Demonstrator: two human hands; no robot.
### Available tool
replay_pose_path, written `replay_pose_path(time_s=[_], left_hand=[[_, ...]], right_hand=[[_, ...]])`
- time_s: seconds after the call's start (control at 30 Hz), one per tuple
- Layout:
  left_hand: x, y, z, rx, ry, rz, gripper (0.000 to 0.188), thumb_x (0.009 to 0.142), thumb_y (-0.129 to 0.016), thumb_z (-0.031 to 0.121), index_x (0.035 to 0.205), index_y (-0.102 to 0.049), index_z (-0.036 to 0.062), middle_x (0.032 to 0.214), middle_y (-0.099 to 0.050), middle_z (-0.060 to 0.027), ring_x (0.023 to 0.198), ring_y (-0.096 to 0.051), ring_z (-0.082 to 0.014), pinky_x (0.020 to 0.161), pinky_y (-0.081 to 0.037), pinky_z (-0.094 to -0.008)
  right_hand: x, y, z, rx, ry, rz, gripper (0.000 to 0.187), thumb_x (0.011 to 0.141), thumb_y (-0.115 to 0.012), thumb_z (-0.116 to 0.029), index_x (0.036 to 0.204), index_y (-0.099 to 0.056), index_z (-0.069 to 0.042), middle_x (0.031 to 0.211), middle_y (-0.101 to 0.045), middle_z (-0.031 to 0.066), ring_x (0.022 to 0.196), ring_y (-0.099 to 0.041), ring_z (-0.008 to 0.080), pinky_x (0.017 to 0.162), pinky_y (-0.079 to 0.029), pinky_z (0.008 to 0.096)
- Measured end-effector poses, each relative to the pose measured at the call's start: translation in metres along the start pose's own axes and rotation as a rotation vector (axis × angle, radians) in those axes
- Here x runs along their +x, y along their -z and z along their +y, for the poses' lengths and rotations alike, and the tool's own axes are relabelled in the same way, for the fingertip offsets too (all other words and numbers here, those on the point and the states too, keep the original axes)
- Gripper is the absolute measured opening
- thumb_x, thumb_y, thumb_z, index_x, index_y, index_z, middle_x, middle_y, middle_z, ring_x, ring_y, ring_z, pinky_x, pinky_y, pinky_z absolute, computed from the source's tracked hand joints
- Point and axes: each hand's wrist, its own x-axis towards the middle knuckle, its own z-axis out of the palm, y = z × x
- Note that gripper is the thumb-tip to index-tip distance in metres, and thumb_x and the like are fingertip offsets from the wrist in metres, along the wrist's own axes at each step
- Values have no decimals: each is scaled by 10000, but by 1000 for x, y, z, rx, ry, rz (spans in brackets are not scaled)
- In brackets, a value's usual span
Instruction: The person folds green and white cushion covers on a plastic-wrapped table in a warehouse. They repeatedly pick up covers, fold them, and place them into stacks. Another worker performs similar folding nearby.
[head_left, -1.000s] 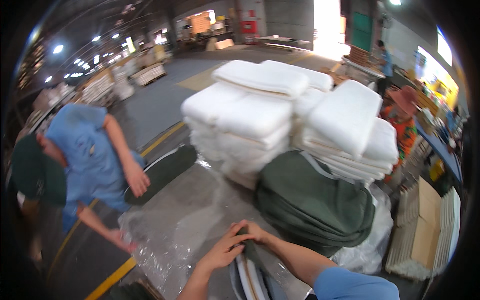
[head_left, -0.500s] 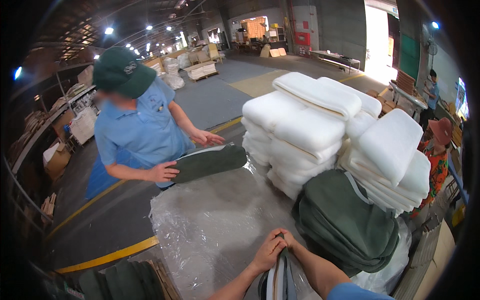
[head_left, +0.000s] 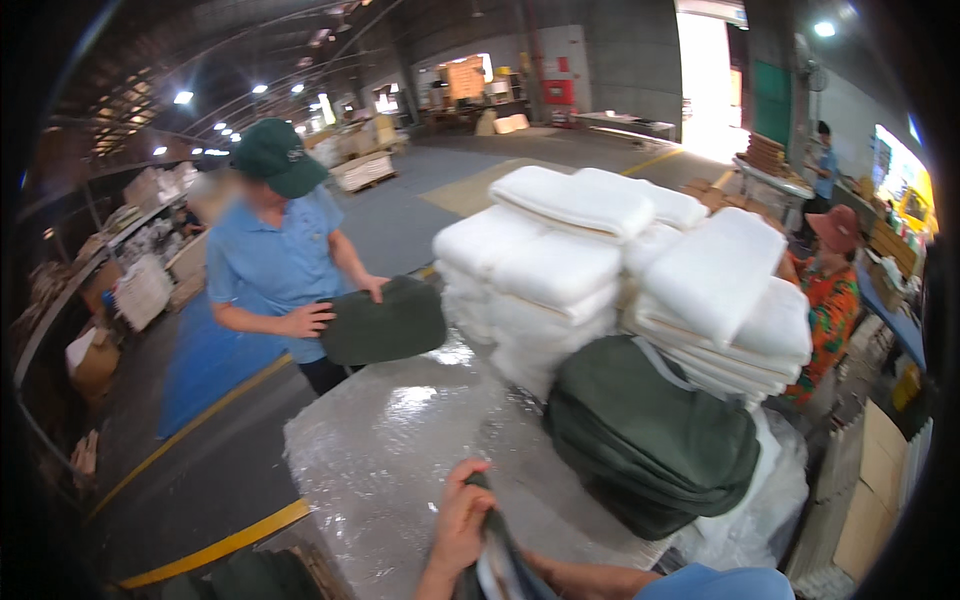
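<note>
In my left hand [head_left: 460,522] is the upper end of a dark green fabric cover [head_left: 492,548], held upright at the lower edge of the view with the fingers closed round it. A pale strip runs along the cover's opening. My right forearm [head_left: 590,578] reaches in from the right towards the cover's lower part; the hand itself is hidden behind the fabric. Below and beyond lies a table wrapped in clear plastic film [head_left: 370,450]. To the right, a pile of dark green covers [head_left: 650,430] rests on it.
Tall stacks of white padding [head_left: 555,265] stand behind the green pile. Across the table at left, a co-worker in a blue shirt [head_left: 275,270] holds a flat dark green piece [head_left: 385,322]. Another person in a hat [head_left: 830,290] is at far right. Cardboard sheets [head_left: 865,510] stand lower right.
My right hand has left the cover's top and gone down behind the fabric. My left hand has shifted left, still gripping. The co-worker's green piece is now turned more broadside towards me.
</note>
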Motion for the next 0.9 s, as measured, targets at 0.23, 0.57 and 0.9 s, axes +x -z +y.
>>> replay_pose_path(time_s=[0.23, 0.57, 0.9], left_hand=[[-20, 3, 70, 85, 1, 106, 403, 1107, -526, 337, 843, -628, 49, 1432, -539, -181, 1397, -475, -330, 1181, -333, -440], [-70, 41, 88, 295, -91, 333, 268, 1070, -572, 234, 957, -677, 15, 1213, -663, -198, 1218, -577, -317, 1099, -397, -417], [-110, 89, 121, 474, -150, 509, 336, 1108, -513, 254, 928, -649, 5, 1384, -554, -229, 1268, -548, -362, 1086, -411, -466]], right_hand=[[-63, -33, 44, -255, -338, -1, 598, 1052, -558, -418, 1535, -483, -73, 1508, -584, 95, 1328, -600, 295, 1154, -445, 380], [-162, -57, 2, 178, -865, -94, 558, 1064, -551, -317, 1568, -457, -98, 1438, -635, 93, 1305, -602, 213, 1136, -467, 373], [-227, -48, -40, 334, -989, 110, 505, 1093, -459, -336, 1540, -497, -104, 1452, -629, 85, 1305, -610, 242, 1140, -473, 386]])
